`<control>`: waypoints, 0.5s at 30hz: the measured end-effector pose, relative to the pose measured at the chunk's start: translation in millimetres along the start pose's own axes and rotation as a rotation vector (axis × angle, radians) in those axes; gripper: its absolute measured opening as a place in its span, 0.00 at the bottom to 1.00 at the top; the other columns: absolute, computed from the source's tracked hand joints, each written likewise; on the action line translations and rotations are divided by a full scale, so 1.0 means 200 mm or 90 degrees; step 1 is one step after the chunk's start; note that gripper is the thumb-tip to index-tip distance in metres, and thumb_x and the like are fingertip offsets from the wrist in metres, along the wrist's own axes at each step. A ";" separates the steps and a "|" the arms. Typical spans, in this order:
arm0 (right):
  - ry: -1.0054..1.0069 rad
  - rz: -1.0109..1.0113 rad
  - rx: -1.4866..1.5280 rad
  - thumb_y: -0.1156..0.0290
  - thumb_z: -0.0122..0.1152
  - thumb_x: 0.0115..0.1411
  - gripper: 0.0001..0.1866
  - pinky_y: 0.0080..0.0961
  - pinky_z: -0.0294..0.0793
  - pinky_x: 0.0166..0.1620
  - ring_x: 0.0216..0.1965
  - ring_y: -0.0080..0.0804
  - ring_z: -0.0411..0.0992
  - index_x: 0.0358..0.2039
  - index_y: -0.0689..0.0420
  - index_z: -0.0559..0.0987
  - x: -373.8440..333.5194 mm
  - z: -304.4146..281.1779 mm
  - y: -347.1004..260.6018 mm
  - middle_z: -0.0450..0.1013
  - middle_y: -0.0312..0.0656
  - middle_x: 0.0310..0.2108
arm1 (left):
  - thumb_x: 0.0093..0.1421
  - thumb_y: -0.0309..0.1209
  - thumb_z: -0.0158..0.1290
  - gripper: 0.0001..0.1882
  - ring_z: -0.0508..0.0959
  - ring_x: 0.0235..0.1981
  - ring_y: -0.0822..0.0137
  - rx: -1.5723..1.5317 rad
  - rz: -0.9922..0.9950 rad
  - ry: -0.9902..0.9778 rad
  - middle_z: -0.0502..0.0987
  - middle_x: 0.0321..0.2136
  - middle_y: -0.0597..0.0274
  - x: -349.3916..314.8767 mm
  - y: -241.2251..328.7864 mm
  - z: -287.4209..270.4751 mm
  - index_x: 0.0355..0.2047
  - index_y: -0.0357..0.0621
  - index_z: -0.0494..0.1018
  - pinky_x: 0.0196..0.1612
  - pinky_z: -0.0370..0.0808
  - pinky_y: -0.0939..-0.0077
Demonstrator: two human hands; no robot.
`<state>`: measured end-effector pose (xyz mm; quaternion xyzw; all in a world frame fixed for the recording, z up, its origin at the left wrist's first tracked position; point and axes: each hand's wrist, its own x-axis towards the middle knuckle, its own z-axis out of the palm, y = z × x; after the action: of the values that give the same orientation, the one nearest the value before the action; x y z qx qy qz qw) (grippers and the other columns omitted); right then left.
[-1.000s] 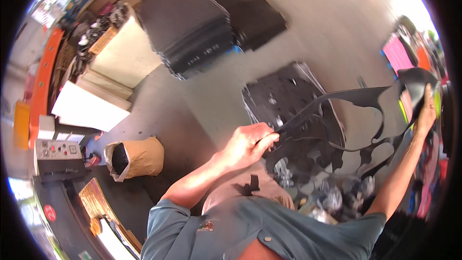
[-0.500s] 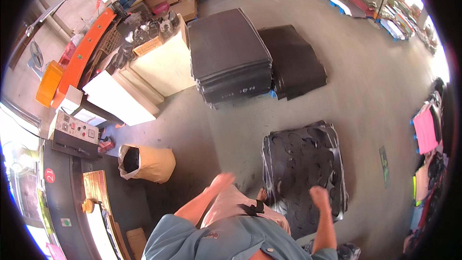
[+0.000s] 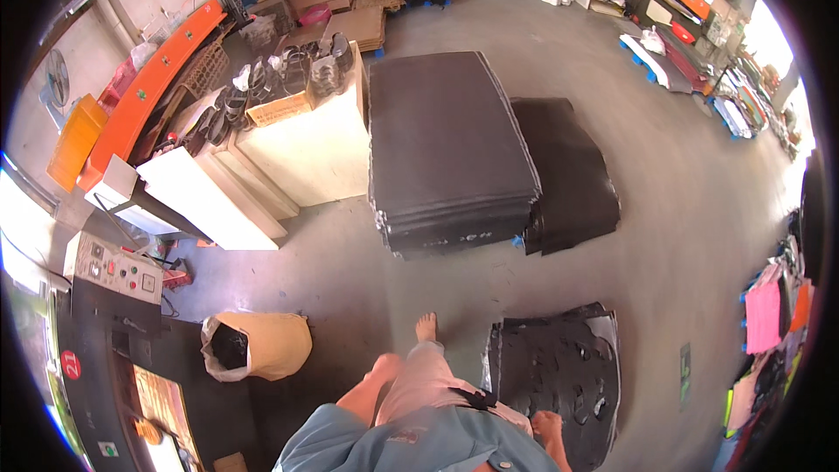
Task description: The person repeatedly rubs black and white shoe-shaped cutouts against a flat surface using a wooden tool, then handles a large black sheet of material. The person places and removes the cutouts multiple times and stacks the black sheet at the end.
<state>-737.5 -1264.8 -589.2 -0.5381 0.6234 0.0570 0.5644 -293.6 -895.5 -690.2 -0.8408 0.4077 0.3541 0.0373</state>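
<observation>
My left hand [image 3: 382,371] hangs by my left thigh, and nothing shows in it. My right hand [image 3: 548,426] is low beside my right hip, over the near edge of a stack of black sheets with cut-out holes [image 3: 555,367]; I cannot tell whether it touches them. The fingers of both hands are too blurred or turned away to read. Ahead stands a tall stack of black sheets [image 3: 450,131], with a lower pile of black sheets [image 3: 568,175] against its right side. A bare foot [image 3: 426,327] of mine is out in front on the floor.
To the left stand an open sack [image 3: 280,345] with black material inside and a machine control panel [image 3: 114,267]. Beyond them, cream-coloured slabs [image 3: 306,157] carry a cardboard box [image 3: 280,109] of black pieces. Pallets with coloured sheets [image 3: 763,319] line the right side.
I have stepped forward: the tall stack looks nearer, and the stack with holes has slid toward the lower edge. My right hand has come down and inward; my left is lower by my thigh.
</observation>
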 end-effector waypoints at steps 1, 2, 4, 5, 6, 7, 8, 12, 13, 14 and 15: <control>0.033 -0.011 0.004 0.70 0.60 0.64 0.12 0.36 0.71 0.25 0.21 0.27 0.74 0.26 0.60 0.85 0.02 0.05 -0.17 0.76 0.33 0.18 | 0.61 0.38 0.57 0.12 0.87 0.41 0.46 -0.010 -0.010 0.070 0.87 0.35 0.49 0.14 -0.08 -0.18 0.35 0.47 0.86 0.44 0.84 0.53; 0.068 -0.009 0.006 0.70 0.60 0.63 0.13 0.34 0.70 0.24 0.20 0.25 0.72 0.23 0.59 0.83 0.06 0.10 -0.36 0.73 0.33 0.16 | 0.64 0.40 0.55 0.14 0.87 0.37 0.49 -0.296 -0.121 0.159 0.86 0.30 0.52 0.26 -0.13 -0.37 0.34 0.46 0.85 0.42 0.83 0.54; 0.003 -0.145 -0.113 0.70 0.61 0.64 0.11 0.28 0.71 0.25 0.20 0.23 0.73 0.27 0.59 0.85 0.17 0.20 -0.76 0.76 0.35 0.19 | 0.67 0.41 0.52 0.15 0.87 0.37 0.50 -0.434 -0.116 0.292 0.84 0.31 0.47 0.46 -0.21 -0.76 0.37 0.46 0.83 0.42 0.81 0.54; -0.013 -0.187 -0.194 0.70 0.62 0.64 0.10 0.26 0.72 0.26 0.21 0.22 0.74 0.29 0.59 0.86 0.20 0.25 -0.92 0.77 0.36 0.21 | 0.67 0.41 0.53 0.14 0.87 0.38 0.47 -0.491 -0.136 0.315 0.84 0.33 0.44 0.55 -0.23 -0.96 0.39 0.47 0.83 0.42 0.81 0.53; -0.043 -0.233 -0.183 0.69 0.62 0.65 0.10 0.25 0.73 0.27 0.22 0.22 0.75 0.31 0.60 0.86 0.23 0.32 -1.08 0.78 0.37 0.22 | 0.68 0.40 0.53 0.13 0.87 0.40 0.45 -0.468 -0.126 0.315 0.83 0.35 0.42 0.63 -0.26 -1.14 0.42 0.48 0.83 0.43 0.81 0.51; -0.053 -0.250 -0.202 0.67 0.62 0.65 0.11 0.25 0.73 0.29 0.23 0.22 0.75 0.33 0.61 0.86 0.27 0.40 -1.24 0.78 0.37 0.23 | 0.68 0.39 0.53 0.13 0.86 0.41 0.43 -0.428 -0.106 0.322 0.83 0.37 0.40 0.70 -0.28 -1.30 0.44 0.49 0.83 0.43 0.81 0.50; -0.032 -0.311 -0.201 0.67 0.63 0.65 0.11 0.26 0.75 0.31 0.25 0.23 0.76 0.35 0.62 0.86 0.29 0.48 -1.37 0.79 0.38 0.24 | 0.69 0.39 0.53 0.13 0.86 0.44 0.41 -0.458 -0.094 0.346 0.84 0.39 0.40 0.76 -0.29 -1.43 0.46 0.48 0.83 0.46 0.81 0.50; 0.010 -0.480 -0.225 0.67 0.67 0.66 0.12 0.28 0.79 0.38 0.32 0.30 0.81 0.39 0.65 0.86 0.42 0.69 -1.84 0.82 0.44 0.28 | 0.72 0.40 0.54 0.16 0.84 0.49 0.39 -0.534 -0.107 0.421 0.85 0.44 0.40 0.90 -0.27 -1.70 0.50 0.44 0.83 0.53 0.81 0.50; 0.015 -0.511 -0.224 0.67 0.68 0.67 0.12 0.29 0.80 0.40 0.33 0.32 0.82 0.41 0.65 0.86 0.47 0.72 -1.95 0.83 0.45 0.29 | 0.72 0.41 0.54 0.17 0.84 0.50 0.39 -0.543 -0.105 0.458 0.85 0.46 0.40 0.93 -0.27 -1.73 0.51 0.44 0.82 0.53 0.81 0.50; 0.029 -0.536 -0.219 0.68 0.68 0.67 0.12 0.29 0.81 0.41 0.34 0.33 0.83 0.42 0.65 0.86 0.53 0.76 -2.07 0.83 0.46 0.31 | 0.72 0.41 0.54 0.17 0.84 0.51 0.40 -0.541 -0.115 0.454 0.85 0.47 0.41 0.95 -0.27 -1.75 0.52 0.43 0.82 0.54 0.80 0.50; 0.045 -0.561 -0.214 0.69 0.69 0.67 0.11 0.29 0.81 0.42 0.35 0.34 0.83 0.43 0.64 0.86 0.60 0.78 -2.19 0.84 0.48 0.32 | 0.72 0.41 0.54 0.18 0.84 0.52 0.40 -0.534 -0.114 0.465 0.85 0.48 0.41 0.96 -0.26 -1.76 0.52 0.42 0.81 0.55 0.80 0.50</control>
<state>-289.2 -1413.2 -501.0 -0.8371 0.3362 -0.1060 0.4183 22.4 -1110.1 -560.0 -0.8828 0.1457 0.1673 -0.4140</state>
